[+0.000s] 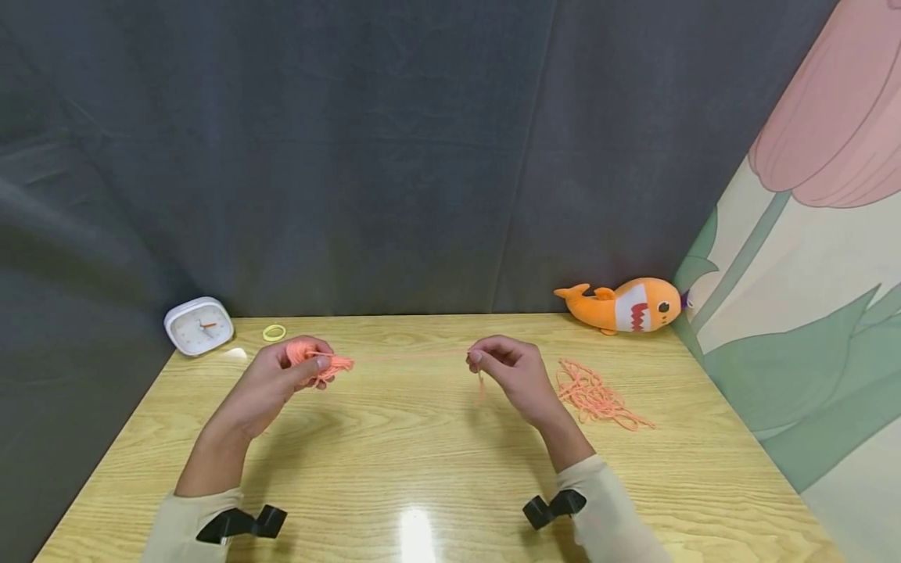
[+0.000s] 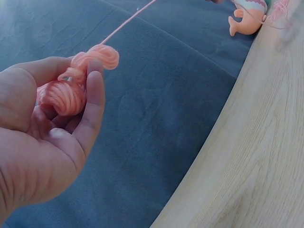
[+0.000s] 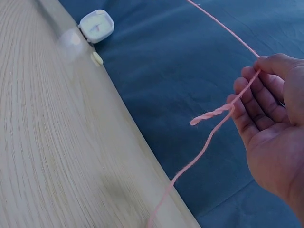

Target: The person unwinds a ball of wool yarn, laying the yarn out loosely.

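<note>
White glare spots the bench (image 1: 422, 438); soft shadows lie beside both arms (image 1: 218, 457); bluish wrist views seem slightly hazy.

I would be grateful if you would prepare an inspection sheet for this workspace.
Surface: wood-grain table.
Job's things: wound yarn bundle; straight strand leading from it; loose yarn pile on the table, to the right.
Clutter: white clock, yellow ring and orange plush toy toward the back.
Hands: left hand holds the bundle; right hand pinches the strand.
Cables: nothing seen.
Surroundings: dark cloth behind; patterned wall at right.
</note>
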Tool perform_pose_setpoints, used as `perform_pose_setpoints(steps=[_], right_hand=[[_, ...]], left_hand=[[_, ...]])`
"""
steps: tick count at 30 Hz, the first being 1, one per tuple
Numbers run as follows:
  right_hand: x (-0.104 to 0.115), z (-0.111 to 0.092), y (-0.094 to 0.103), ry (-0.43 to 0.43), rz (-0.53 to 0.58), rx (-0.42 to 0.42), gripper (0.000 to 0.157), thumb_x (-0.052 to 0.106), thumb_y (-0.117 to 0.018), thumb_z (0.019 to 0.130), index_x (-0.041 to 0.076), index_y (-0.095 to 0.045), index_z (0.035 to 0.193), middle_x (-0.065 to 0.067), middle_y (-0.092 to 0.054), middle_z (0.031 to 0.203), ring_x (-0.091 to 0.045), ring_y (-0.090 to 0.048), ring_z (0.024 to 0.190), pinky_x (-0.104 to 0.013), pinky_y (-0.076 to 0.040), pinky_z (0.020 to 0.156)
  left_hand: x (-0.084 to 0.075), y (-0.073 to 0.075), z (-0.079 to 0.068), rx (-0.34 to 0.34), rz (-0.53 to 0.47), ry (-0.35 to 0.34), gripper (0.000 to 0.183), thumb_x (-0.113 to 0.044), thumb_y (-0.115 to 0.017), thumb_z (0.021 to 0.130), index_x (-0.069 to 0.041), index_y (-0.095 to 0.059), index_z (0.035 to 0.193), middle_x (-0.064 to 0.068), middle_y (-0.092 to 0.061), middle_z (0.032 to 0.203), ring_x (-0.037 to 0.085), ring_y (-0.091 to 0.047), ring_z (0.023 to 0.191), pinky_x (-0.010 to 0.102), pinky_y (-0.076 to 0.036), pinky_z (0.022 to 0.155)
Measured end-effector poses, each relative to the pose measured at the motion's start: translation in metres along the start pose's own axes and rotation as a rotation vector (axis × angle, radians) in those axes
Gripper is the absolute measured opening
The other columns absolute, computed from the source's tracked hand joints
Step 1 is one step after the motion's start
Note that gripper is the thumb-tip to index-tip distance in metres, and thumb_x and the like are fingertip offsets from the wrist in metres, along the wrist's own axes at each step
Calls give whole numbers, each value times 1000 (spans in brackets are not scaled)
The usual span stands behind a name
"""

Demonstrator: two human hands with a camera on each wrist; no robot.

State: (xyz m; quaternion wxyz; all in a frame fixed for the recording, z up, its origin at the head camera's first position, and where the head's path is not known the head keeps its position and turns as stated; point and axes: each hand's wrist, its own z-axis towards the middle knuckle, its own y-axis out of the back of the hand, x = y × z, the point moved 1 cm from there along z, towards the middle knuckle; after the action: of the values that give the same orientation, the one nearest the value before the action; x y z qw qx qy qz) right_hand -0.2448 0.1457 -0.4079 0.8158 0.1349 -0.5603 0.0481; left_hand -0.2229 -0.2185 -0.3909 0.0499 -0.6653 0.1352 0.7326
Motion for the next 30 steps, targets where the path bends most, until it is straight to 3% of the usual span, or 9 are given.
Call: perform_pose_setpoints(steps=[15, 24, 30], right_hand=[[1, -8, 34, 10, -35, -71, 22, 15, -67, 102, -6, -70, 106, 7, -73, 89, -10, -68, 85, -25, -58, 90], [3, -14, 57, 32, 45, -129, 22, 10, -65, 102, -11, -66, 106, 6, -74, 91, -10, -69, 85, -23, -57, 94], [4, -18, 70, 71, 114, -151, 15, 4, -62, 102, -10, -67, 104, 3, -74, 92, -12, -69, 84, -23, -58, 93]], left_hand=[[-2, 4, -1, -45, -11, 5, 13, -11, -62, 103, -2, -68, 109, -6, -68, 107, 9, -71, 92, 24, -61, 84], [-3, 7, -2, -67, -13, 13, 16, -11, -61, 104, 1, -66, 114, -5, -67, 107, 9, -70, 91, 24, -61, 83], [0, 9, -1, -77, -9, 18, 15, -13, -61, 104, -3, -66, 114, -6, -67, 108, 9, -70, 90, 24, -61, 83]])
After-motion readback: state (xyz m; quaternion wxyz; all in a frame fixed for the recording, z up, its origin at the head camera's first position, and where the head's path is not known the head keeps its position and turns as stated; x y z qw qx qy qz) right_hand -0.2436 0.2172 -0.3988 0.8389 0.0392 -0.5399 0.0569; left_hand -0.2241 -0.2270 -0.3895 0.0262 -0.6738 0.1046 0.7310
